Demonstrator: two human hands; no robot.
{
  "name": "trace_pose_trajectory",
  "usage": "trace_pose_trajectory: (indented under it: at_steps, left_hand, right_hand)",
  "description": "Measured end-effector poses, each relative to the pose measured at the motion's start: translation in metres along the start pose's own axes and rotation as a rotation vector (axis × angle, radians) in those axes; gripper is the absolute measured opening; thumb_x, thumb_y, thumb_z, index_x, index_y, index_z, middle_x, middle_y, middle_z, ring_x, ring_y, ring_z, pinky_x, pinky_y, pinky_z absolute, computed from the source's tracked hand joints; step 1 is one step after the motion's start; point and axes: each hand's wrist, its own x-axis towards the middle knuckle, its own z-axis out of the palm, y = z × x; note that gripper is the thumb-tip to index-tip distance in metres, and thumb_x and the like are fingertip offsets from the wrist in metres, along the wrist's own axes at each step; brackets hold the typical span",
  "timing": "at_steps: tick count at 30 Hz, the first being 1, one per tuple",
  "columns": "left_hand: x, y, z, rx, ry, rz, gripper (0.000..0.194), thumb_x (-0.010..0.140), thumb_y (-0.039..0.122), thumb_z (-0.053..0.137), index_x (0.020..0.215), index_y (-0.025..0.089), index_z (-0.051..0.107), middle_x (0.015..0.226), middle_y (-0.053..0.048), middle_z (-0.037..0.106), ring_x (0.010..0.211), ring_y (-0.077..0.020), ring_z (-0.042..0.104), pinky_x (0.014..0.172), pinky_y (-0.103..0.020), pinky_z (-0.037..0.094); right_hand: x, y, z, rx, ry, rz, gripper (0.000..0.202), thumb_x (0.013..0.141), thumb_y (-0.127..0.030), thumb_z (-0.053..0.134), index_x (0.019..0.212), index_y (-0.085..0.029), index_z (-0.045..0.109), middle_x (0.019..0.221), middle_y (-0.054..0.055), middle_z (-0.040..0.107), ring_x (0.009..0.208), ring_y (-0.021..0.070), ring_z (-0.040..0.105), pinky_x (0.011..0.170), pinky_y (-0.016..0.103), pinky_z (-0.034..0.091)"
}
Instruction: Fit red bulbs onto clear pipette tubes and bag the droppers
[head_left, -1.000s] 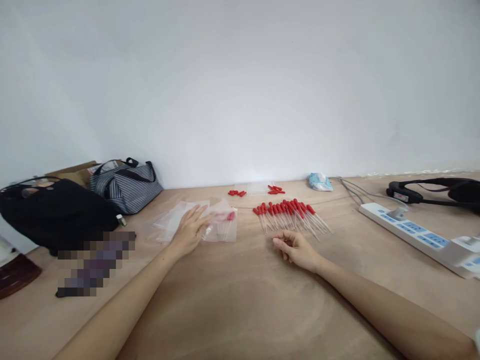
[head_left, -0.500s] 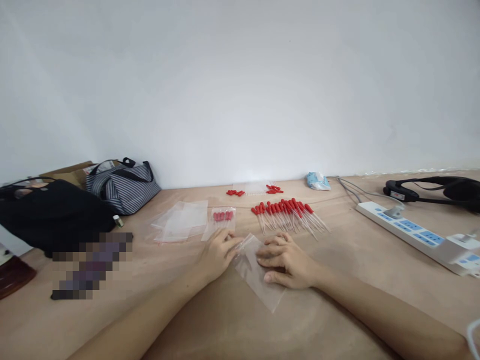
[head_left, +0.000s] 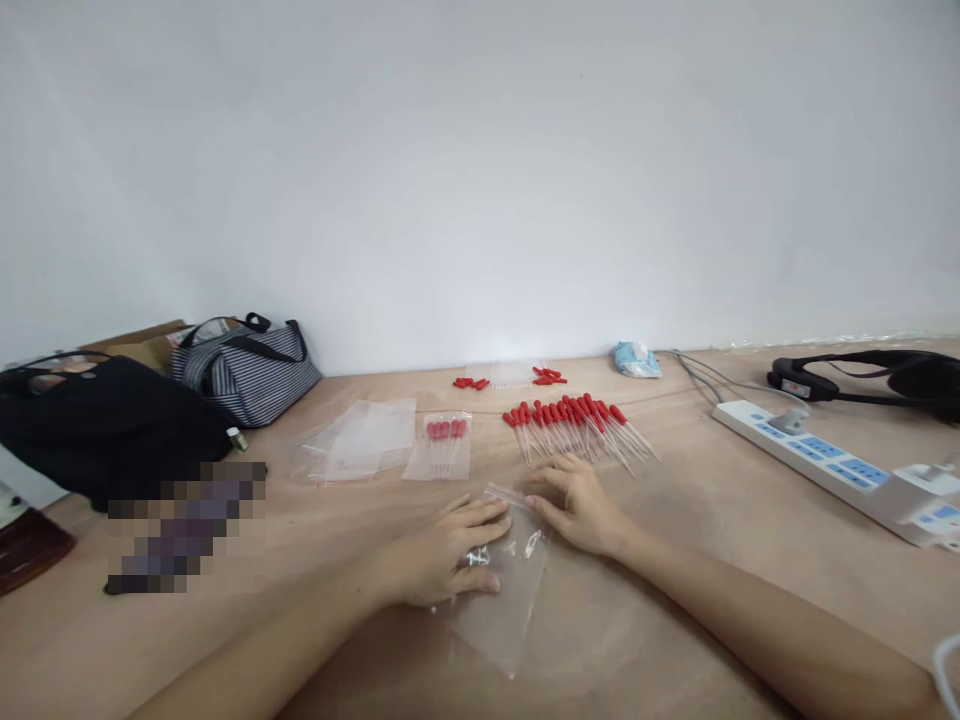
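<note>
A clear zip bag [head_left: 504, 610] lies on the table between my hands, its mouth pointing away from me. My left hand [head_left: 454, 555] rests on the bag's left part with the fingers stretched out and thumb apart. At the upper right corner of the bag, the thumb and forefinger of my right hand [head_left: 574, 505] close on its edge. Beyond my right hand is a pile of droppers [head_left: 566, 415] with red bulbs and clear stems. Left of them lies another clear bag [head_left: 414, 462] holding several red-bulbed droppers.
Flat clear bags [head_left: 367, 440] are stacked to the left. Along the wall lie loose red bulbs [head_left: 471, 384] and a blue tissue pack [head_left: 636, 360]. A power strip [head_left: 817, 460] and black headset [head_left: 862, 375] are right; a striped bag [head_left: 262, 370] and black bag [head_left: 112, 430] left.
My left hand has gone from the bag's top corner to lying flat on it. My right hand has lifted off the bag's face to its upper right corner. The bag has turned and shifted nearer.
</note>
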Motion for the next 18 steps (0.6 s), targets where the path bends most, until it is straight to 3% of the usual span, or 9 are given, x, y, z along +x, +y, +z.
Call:
trace_pose_trajectory:
  at_steps: [4, 8, 11, 14, 18]
  left_hand:
    - [0.013, -0.025, -0.017, -0.081, -0.145, 0.136, 0.047, 0.077, 0.046, 0.055, 0.121, 0.031, 0.047, 0.136, -0.004, 0.035, 0.128, -0.0247, 0.023, 0.103, -0.045, 0.019]
    - [0.021, -0.031, -0.021, -0.070, -0.066, 0.149, 0.035, 0.072, 0.040, 0.063, 0.105, 0.029, 0.061, 0.131, -0.005, 0.044, 0.121, -0.0252, 0.036, 0.098, -0.040, 0.030]
    - [0.019, -0.021, -0.014, -0.035, 0.123, -0.013, 0.030, 0.074, 0.034, 0.063, 0.103, 0.028, 0.063, 0.127, -0.005, 0.048, 0.117, -0.0251, 0.042, 0.096, -0.042, 0.033]
    - [0.012, -0.003, 0.004, -0.039, 0.271, -0.246, 0.040, 0.083, 0.033, 0.048, 0.121, 0.021, 0.049, 0.130, -0.008, 0.044, 0.119, -0.0235, 0.040, 0.099, -0.042, 0.032]
    - [0.007, 0.017, 0.024, -0.025, 0.185, -0.352, 0.067, 0.082, 0.052, 0.039, 0.134, 0.011, 0.028, 0.139, -0.015, 0.025, 0.128, -0.0274, 0.023, 0.102, -0.044, 0.026]
  right_hand:
    - [0.001, 0.005, 0.003, -0.068, -0.040, 0.186, 0.031, 0.065, -0.047, 0.063, 0.083, -0.021, 0.063, 0.089, 0.005, 0.058, 0.087, 0.0203, 0.049, 0.078, 0.036, 0.034]
    - [0.000, -0.003, 0.004, -0.071, -0.131, 0.323, 0.040, 0.054, -0.054, 0.067, 0.076, -0.022, 0.061, 0.084, 0.002, 0.058, 0.085, 0.0207, 0.049, 0.076, 0.037, 0.032]
    - [-0.001, -0.005, 0.006, -0.053, -0.118, 0.367, 0.033, 0.056, -0.049, 0.067, 0.071, -0.021, 0.059, 0.078, 0.001, 0.059, 0.082, 0.0205, 0.051, 0.073, 0.036, 0.033]
    - [-0.002, -0.004, 0.009, 0.019, -0.058, 0.373, 0.025, 0.063, -0.040, 0.065, 0.077, -0.020, 0.059, 0.069, 0.000, 0.060, 0.066, 0.0157, 0.053, 0.065, 0.032, 0.035]
    - [-0.006, -0.001, 0.012, 0.075, -0.006, 0.292, 0.014, 0.071, -0.031, 0.058, 0.076, -0.019, 0.063, 0.062, 0.001, 0.061, 0.056, 0.0127, 0.052, 0.057, 0.027, 0.036]
